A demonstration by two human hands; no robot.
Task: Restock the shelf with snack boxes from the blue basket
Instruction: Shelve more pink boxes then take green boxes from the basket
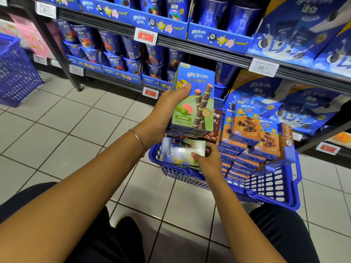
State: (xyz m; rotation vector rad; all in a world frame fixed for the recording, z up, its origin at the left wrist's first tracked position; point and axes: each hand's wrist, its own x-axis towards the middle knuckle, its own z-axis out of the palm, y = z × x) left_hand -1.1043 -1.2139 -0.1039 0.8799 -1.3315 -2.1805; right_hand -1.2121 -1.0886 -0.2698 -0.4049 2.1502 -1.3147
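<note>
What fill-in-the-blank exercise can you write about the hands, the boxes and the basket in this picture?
1. The bracelet is on the ____ wrist.
2. The right hand grips a green box over the blue basket, which stands on the tiled ____.
3. The left hand holds a stack of boxes higher than the ____ hand.
Missing words: left; floor; right.

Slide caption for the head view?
Left hand holds stacked green snack boxes; right hand grips another box at the blue basket.
</note>
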